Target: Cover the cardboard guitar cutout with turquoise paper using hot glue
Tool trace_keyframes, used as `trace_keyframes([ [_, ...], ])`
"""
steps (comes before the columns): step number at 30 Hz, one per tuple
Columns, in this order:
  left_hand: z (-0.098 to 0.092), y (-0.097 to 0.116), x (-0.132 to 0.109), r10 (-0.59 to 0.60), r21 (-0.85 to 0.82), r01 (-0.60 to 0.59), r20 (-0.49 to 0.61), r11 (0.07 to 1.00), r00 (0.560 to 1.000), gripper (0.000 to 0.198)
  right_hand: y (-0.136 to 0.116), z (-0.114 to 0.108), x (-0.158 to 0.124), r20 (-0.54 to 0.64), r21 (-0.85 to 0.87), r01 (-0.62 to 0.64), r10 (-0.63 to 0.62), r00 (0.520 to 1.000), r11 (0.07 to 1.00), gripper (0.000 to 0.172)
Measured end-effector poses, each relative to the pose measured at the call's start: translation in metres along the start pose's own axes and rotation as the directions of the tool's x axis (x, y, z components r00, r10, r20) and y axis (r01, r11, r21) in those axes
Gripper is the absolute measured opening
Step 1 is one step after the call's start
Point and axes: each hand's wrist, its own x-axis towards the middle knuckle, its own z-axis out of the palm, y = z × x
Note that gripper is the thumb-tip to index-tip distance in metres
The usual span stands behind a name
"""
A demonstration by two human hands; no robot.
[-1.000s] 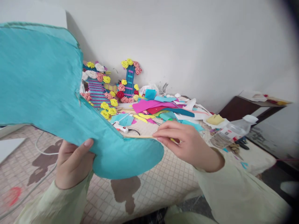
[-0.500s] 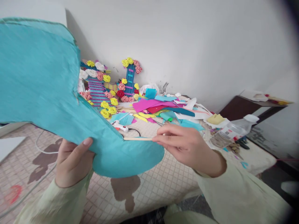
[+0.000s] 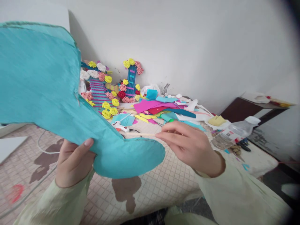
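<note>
A large flat shape covered in turquoise paper (image 3: 51, 81) fills the left side of the view, with a rounded lobe at its lower right. My left hand (image 3: 76, 161) is closed on its lower edge, thumb on the front face and fingers behind. Between the fingertips of my right hand (image 3: 189, 143) is a thin pale wooden stick (image 3: 145, 134), pointing left. The stick lies just above the lobe's upper edge, near the notch where the lobe meets the neck; whether it touches the paper I cannot tell.
Decorated frames with paper flowers (image 3: 131, 81) lean against the wall. Coloured paper sheets (image 3: 154, 106) lie heaped at the back of the table (image 3: 159, 187). A white glue gun (image 3: 120, 126) rests behind the lobe. A clear plastic bottle (image 3: 231, 134) stands tilted-looking at the right.
My right hand has moved slightly up and right, lifting the stick off the notch and the lobe's upper edge. My left hand and the turquoise shape stay almost in place.
</note>
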Motion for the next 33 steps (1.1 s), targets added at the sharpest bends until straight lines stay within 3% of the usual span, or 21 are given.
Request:
trace_keyframes([
  [8,0.0,0.002,-0.001,-0.026,-0.005,0.026,-0.006,1.0,1.0,0.036,0.004,0.002,-0.001,0.072,0.05,0.026,-0.03,0.997,0.998,0.027],
  [14,0.0,0.002,-0.001,-0.029,0.001,0.029,-0.014,1.0,0.999,0.034,0.005,-0.001,0.004,0.152,0.156,-0.043,0.019,0.988,0.987,0.028],
  [22,-0.001,0.003,-0.002,-0.047,-0.001,0.047,-0.025,0.999,0.999,0.027,0.008,0.001,0.006,0.146,0.214,-0.051,0.02,0.989,0.976,0.023],
  [26,-0.002,0.003,-0.002,-0.059,-0.005,0.059,-0.024,0.998,0.998,0.03,0.006,0.002,0.003,0.101,0.174,0.027,-0.045,0.994,0.984,0.024],
  [33,-0.001,0.002,-0.003,-0.048,-0.005,0.048,-0.034,0.999,0.998,0.03,-0.003,0.0,-0.001,0.09,-0.047,0.143,-0.138,0.986,0.989,0.022],
])
